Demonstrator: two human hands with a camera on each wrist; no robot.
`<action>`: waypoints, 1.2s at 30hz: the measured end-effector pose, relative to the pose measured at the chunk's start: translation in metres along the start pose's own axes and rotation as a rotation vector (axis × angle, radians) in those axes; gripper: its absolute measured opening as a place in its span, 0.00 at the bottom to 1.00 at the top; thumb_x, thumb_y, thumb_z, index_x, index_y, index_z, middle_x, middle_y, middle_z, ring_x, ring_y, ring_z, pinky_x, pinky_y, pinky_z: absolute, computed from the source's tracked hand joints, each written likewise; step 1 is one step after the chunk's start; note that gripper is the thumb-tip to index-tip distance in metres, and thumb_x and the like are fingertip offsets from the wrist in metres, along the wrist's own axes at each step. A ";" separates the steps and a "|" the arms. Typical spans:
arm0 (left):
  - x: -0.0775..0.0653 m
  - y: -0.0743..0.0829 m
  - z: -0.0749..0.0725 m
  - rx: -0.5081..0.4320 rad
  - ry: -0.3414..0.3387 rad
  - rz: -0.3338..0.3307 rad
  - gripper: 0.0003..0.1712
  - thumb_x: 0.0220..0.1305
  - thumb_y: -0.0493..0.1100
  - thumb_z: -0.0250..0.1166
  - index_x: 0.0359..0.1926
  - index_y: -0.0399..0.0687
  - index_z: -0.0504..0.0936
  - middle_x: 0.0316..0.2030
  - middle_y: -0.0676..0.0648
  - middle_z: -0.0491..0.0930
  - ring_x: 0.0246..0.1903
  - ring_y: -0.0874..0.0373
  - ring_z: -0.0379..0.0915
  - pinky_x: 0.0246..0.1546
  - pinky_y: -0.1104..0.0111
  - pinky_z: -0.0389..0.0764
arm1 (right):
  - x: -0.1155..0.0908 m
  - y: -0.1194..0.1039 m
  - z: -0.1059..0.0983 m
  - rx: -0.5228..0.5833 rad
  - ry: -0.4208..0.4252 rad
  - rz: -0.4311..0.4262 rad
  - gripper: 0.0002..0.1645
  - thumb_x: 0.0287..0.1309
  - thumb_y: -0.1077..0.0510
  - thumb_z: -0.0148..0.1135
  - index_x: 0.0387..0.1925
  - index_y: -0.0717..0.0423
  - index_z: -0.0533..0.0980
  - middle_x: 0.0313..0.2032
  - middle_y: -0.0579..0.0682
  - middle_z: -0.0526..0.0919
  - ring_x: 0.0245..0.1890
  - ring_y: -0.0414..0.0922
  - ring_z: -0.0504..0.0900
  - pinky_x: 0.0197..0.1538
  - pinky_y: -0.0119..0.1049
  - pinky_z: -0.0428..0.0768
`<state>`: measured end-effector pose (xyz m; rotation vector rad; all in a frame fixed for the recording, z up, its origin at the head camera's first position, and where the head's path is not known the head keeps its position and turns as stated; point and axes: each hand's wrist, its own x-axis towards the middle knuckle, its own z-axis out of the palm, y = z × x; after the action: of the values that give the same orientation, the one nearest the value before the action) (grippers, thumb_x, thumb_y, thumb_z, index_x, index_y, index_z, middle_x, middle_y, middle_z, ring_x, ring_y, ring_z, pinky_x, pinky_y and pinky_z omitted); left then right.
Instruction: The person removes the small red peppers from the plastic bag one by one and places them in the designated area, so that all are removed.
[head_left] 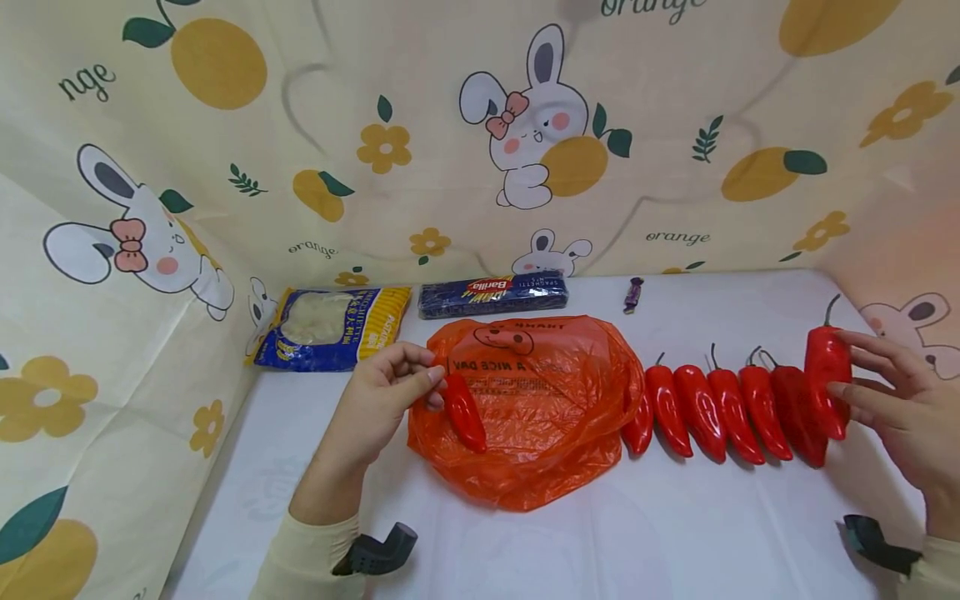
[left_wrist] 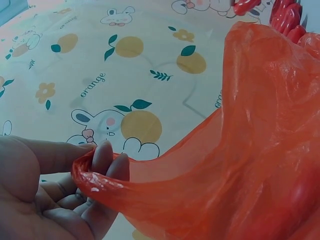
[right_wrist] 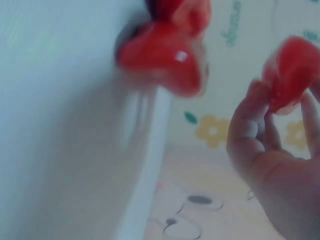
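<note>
My left hand (head_left: 382, 408) pinches the rim of a thin red plastic bag (head_left: 558, 433) between thumb and fingers; the left wrist view shows the bunched rim (left_wrist: 97, 185) in its grip. Inside the bag, near that hand, lies one glossy red chili pepper (head_left: 465, 412). On the right, my right hand (head_left: 903, 408) holds another red chili pepper (head_left: 827, 375) upright, stem up, between thumb and fingers. Several more red chili peppers (head_left: 701, 412) lie in a row from the bag's right side to just left of that hand.
Behind the bag lie a blue-and-yellow pasta packet (head_left: 322, 325), a dark blue spaghetti pack (head_left: 491, 294) and a small purple-wrapped sweet (head_left: 633, 295). All stand on a white table (head_left: 600, 542). A patterned cloth (head_left: 420, 192) with rabbits and oranges rises at the back and sides.
</note>
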<state>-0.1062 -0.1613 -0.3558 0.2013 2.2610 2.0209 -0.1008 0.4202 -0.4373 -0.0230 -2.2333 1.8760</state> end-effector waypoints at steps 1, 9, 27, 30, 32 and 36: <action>0.000 0.001 0.000 0.000 0.000 0.001 0.10 0.78 0.31 0.66 0.54 0.31 0.80 0.41 0.35 0.82 0.36 0.48 0.86 0.45 0.64 0.89 | 0.000 0.002 -0.003 0.032 0.011 0.006 0.42 0.74 0.75 0.59 0.81 0.40 0.70 0.61 0.34 0.72 0.52 0.30 0.75 0.37 0.23 0.84; -0.001 0.003 0.000 0.009 0.005 -0.005 0.09 0.78 0.32 0.66 0.54 0.31 0.80 0.41 0.36 0.83 0.36 0.48 0.86 0.46 0.65 0.89 | -0.001 0.022 -0.026 0.004 0.021 0.117 0.39 0.76 0.72 0.61 0.76 0.32 0.73 0.56 0.31 0.70 0.47 0.29 0.73 0.34 0.25 0.85; -0.002 0.004 0.000 0.003 0.001 0.014 0.10 0.78 0.32 0.66 0.54 0.30 0.80 0.40 0.36 0.82 0.35 0.49 0.86 0.45 0.65 0.89 | 0.001 0.030 -0.034 -0.466 -0.142 0.276 0.37 0.83 0.57 0.56 0.85 0.48 0.58 0.69 0.87 0.54 0.47 0.57 0.84 0.35 0.42 0.91; -0.002 0.004 -0.001 0.001 0.004 0.016 0.09 0.78 0.32 0.66 0.54 0.30 0.79 0.39 0.36 0.82 0.35 0.49 0.86 0.45 0.64 0.89 | 0.001 0.027 -0.032 -0.465 -0.147 0.276 0.37 0.84 0.55 0.55 0.86 0.51 0.56 0.69 0.87 0.55 0.37 0.23 0.76 0.35 0.39 0.90; -0.002 0.004 -0.001 0.000 0.003 0.022 0.10 0.78 0.32 0.66 0.54 0.30 0.79 0.39 0.37 0.82 0.35 0.49 0.86 0.45 0.64 0.89 | 0.001 0.025 -0.031 -0.469 -0.140 0.268 0.37 0.84 0.56 0.55 0.86 0.51 0.56 0.69 0.87 0.55 0.37 0.16 0.69 0.35 0.36 0.89; -0.002 0.003 -0.002 0.005 0.008 0.015 0.10 0.78 0.32 0.66 0.54 0.30 0.80 0.39 0.36 0.82 0.35 0.49 0.86 0.45 0.64 0.89 | 0.000 0.024 -0.029 -0.475 -0.134 0.255 0.38 0.84 0.57 0.54 0.87 0.52 0.54 0.69 0.87 0.55 0.38 0.15 0.67 0.34 0.35 0.89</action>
<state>-0.1044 -0.1630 -0.3524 0.2117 2.2765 2.0269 -0.0983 0.4527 -0.4560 -0.2789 -2.8344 1.4400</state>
